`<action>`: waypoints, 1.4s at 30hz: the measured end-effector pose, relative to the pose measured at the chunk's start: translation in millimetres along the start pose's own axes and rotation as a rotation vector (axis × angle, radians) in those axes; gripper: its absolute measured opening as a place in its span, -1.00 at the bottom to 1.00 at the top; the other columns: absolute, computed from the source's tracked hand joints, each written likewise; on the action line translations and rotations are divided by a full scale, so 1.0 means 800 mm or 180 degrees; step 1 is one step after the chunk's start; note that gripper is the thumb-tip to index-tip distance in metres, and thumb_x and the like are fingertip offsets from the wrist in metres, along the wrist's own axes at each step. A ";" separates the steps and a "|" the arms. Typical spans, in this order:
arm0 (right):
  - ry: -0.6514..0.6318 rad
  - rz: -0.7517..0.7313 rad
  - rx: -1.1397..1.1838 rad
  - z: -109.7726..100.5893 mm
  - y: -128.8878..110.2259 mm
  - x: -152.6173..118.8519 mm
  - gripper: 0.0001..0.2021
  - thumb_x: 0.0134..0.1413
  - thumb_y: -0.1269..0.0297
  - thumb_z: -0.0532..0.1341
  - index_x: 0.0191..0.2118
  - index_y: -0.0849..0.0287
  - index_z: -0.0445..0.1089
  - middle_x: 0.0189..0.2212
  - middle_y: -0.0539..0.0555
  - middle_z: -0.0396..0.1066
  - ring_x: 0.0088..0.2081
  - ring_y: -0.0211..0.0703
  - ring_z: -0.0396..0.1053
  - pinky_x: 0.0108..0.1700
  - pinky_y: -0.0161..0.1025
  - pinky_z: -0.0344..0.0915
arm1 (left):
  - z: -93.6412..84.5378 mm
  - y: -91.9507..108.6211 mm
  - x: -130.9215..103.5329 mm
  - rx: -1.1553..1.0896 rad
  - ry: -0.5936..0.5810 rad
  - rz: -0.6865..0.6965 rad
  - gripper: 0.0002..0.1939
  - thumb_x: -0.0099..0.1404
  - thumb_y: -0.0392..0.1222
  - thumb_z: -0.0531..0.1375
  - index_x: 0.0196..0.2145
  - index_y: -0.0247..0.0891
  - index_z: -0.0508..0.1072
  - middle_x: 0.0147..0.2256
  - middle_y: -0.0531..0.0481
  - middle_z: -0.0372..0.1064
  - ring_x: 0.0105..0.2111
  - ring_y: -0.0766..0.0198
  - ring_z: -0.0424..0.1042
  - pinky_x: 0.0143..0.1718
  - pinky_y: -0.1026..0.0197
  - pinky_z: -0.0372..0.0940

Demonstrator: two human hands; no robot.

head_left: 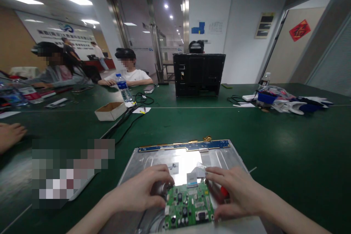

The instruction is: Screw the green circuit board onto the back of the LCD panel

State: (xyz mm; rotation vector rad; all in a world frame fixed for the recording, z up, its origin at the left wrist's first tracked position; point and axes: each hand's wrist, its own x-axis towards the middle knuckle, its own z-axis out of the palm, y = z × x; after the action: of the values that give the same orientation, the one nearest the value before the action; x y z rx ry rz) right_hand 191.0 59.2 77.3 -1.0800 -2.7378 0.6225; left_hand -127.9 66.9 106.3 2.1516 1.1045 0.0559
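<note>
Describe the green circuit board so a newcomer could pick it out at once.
On the dark green table, nearest the camera, lies a silver metal panel. The green circuit board sits on its near part, between the left hand and right hand. Unlike the long, narrow blue board along the panel's far edge, it is squarish and crowded with components.

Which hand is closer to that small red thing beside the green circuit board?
The right hand. The small red thing shows between its thumb and fingers. The left hand is farther away, at the opposite edge of the green circuit board.
</note>
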 end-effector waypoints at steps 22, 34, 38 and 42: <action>-0.0407 0.0280 0.0421 0.001 -0.008 0.005 -0.21 -0.09 -0.14 0.40 0.28 0.02 0.33 0.37 0.26 0.13 0.16 0.41 0.33 0.10 0.25 0.27 | 0.007 -0.020 0.003 -0.0154 -0.0010 0.0160 -0.62 0.15 -0.11 0.41 -0.05 -0.10 0.57 -0.11 0.00 0.32 -0.20 0.11 0.38 -0.21 0.19 0.27; -0.0398 0.0235 0.0389 0.004 -0.007 0.005 -0.26 -0.01 -0.15 0.35 0.26 0.06 0.33 0.36 0.27 0.13 0.10 0.35 0.38 0.06 0.21 0.31 | 0.009 -0.021 0.005 -0.0236 0.0004 0.0150 -0.61 0.14 -0.18 0.40 -0.03 -0.10 0.56 -0.10 0.00 0.30 -0.22 0.14 0.37 -0.24 0.22 0.27; -0.0369 0.0218 0.0335 0.001 -0.011 0.005 -0.28 -0.02 -0.13 0.37 0.23 0.08 0.36 0.34 0.29 0.17 0.02 0.32 0.44 0.00 0.17 0.36 | 0.008 -0.018 0.005 -0.0148 -0.0002 0.0134 -0.61 0.15 -0.14 0.37 -0.03 -0.10 0.56 -0.11 0.00 0.31 -0.23 0.15 0.37 -0.24 0.21 0.27; -0.0201 0.0102 0.0220 -0.001 -0.006 0.004 -0.25 -0.05 -0.11 0.40 0.24 0.09 0.35 0.31 0.31 0.22 0.06 0.33 0.43 -0.02 0.16 0.38 | 0.005 -0.016 0.004 -0.0069 0.0062 0.0117 -0.57 0.12 -0.14 0.40 -0.03 -0.13 0.55 -0.13 -0.01 0.35 -0.22 0.13 0.38 -0.21 0.19 0.25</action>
State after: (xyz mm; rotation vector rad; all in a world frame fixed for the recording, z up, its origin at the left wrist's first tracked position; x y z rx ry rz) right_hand 185.9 58.5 79.8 -1.1090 -2.7344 0.7626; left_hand -133.8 71.9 95.0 2.1564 1.0706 0.1056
